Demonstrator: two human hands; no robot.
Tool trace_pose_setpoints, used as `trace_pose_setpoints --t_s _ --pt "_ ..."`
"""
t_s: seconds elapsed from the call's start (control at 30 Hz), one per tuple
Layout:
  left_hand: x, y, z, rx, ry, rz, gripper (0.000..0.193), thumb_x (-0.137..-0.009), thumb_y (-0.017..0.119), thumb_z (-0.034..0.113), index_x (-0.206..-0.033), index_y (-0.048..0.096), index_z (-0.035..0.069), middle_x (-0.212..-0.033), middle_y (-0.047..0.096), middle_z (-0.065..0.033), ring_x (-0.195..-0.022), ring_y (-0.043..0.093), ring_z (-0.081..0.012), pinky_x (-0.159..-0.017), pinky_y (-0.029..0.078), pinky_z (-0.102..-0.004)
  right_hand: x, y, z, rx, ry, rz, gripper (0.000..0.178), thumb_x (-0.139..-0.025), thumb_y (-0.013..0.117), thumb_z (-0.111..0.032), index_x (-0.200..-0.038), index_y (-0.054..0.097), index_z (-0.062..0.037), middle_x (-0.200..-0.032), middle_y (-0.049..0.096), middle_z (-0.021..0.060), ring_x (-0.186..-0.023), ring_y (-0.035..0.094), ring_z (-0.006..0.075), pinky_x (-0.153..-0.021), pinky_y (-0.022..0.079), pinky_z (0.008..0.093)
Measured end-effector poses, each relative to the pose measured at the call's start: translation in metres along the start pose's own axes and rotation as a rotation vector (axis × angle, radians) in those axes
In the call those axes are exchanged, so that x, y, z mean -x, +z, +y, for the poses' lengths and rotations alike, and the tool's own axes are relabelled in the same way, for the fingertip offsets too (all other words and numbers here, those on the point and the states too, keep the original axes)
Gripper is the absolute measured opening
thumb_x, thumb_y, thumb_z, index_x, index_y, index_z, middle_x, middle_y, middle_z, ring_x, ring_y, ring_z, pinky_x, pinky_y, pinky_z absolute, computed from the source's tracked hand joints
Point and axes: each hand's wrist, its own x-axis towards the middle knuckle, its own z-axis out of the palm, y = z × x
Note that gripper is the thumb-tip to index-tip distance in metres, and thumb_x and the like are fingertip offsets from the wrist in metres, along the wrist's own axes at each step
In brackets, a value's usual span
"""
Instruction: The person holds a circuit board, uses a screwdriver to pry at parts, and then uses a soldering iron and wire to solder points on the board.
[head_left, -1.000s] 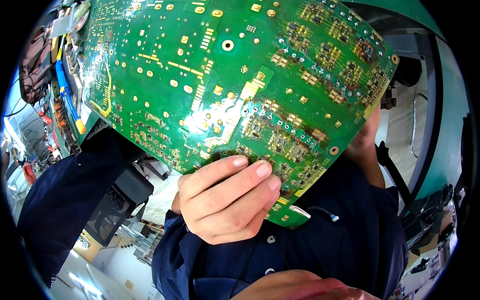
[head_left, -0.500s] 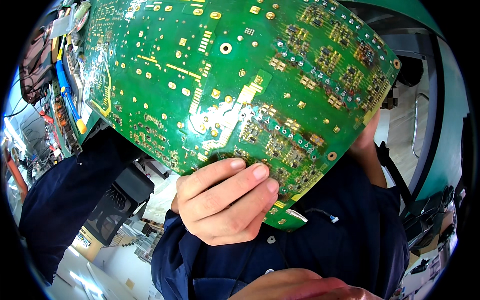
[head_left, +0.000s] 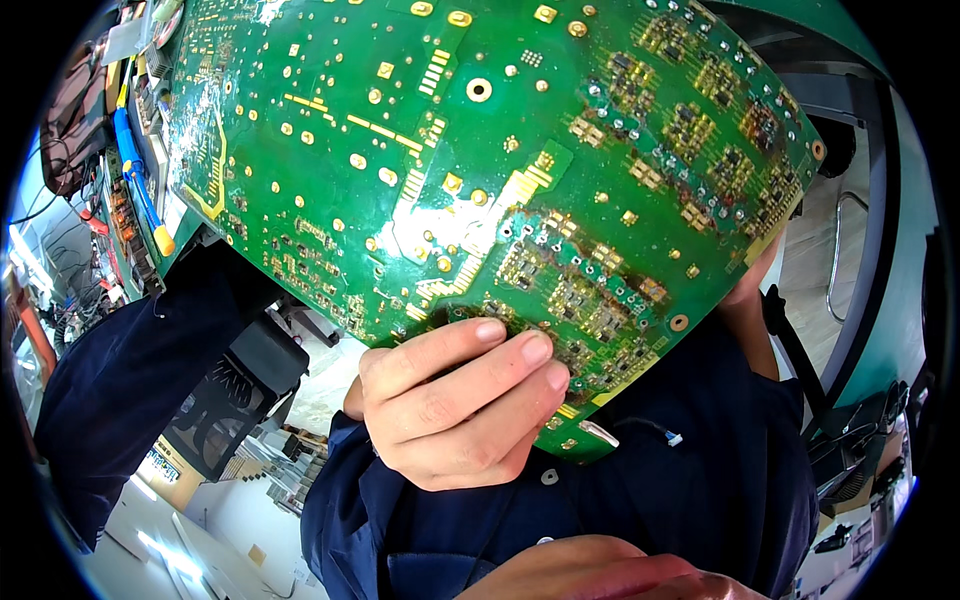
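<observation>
A large green circuit board (head_left: pixel 330 200) fills the upper middle of the view, tilted, with gold pads and rows of small parts. Brownish marks show around some part clusters. My left hand (head_left: pixel 465 405) is closed over the board's near edge, four fingers lying on its face and the thumb hidden behind. At the right edge, part of my right hand (head_left: pixel 752 278) shows against the board; its fingers are hidden behind it. By the near corner, a pale metallic piece (head_left: pixel 600 433) sticks out at the edge.
On the left lies a blue tool with a yellow tip (head_left: pixel 140 180) among cables and other boards. Below it stands a black mesh chair (head_left: pixel 235 390). A thin cable with a white plug (head_left: pixel 673 438) hangs before my dark blue jacket. A green surface (head_left: pixel 880 345) is at right.
The board has shifted slightly to the right, its far right part also a little lower. Both my hands have moved right with it. The left hand's hold looks the same.
</observation>
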Motion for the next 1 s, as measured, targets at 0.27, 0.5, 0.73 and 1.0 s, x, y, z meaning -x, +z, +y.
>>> trace_pose_setpoints --t_s 0.27,0.5,0.73,1.0 --pt "-0.001 0.002 -0.002 0.001 0.016 -0.007 0.009 -0.067 0.069 0.007 -0.075 0.071 0.005 -0.088 0.073 -0.0048 -0.087 0.070 -0.0189 -0.073 0.059 -0.0325 0.002 0.000 0.006 0.022 -0.032 -0.032 0.050 -0.086 0.073 -0.005 -0.127 0.050 0.0132 -0.119 0.066 0.0163 -0.104 0.065 0.0173 -0.091 0.051 0.0289" --pt "0.000 0.007 -0.005 -0.005 0.046 -0.035 0.007 -0.070 0.071 0.008 -0.076 0.071 0.005 -0.088 0.072 -0.0046 -0.091 0.071 -0.0202 -0.075 0.059 -0.0342 -0.004 -0.008 0.010 0.243 -0.247 -0.054 0.053 -0.086 0.072 -0.004 -0.129 0.048 0.0158 -0.120 0.065 0.0182 -0.106 0.065 0.0183 -0.092 0.051 0.0290" --pt "-0.004 0.000 0.000 -0.004 -0.010 -0.033 0.007 -0.069 0.073 0.007 -0.076 0.072 0.005 -0.088 0.073 -0.0032 -0.091 0.071 -0.0202 -0.076 0.060 -0.0341 -0.014 0.005 0.001 0.498 -0.400 0.118 0.076 -0.081 0.080 -0.005 -0.139 0.037 0.0173 -0.131 0.059 0.0251 -0.116 0.062 0.0251 -0.098 0.049 0.0324" --pt "0.001 -0.005 0.001 -0.006 -0.009 -0.130 0.015 -0.074 0.076 0.005 -0.088 0.070 0.008 -0.099 0.071 -0.0045 -0.094 0.069 -0.0241 -0.077 0.059 -0.0372 -0.016 0.000 -0.015 0.758 -0.326 0.024 0.076 -0.076 0.085 -0.008 -0.135 0.044 0.0170 -0.130 0.060 0.0269 -0.117 0.063 0.0296 -0.099 0.049 0.0359"
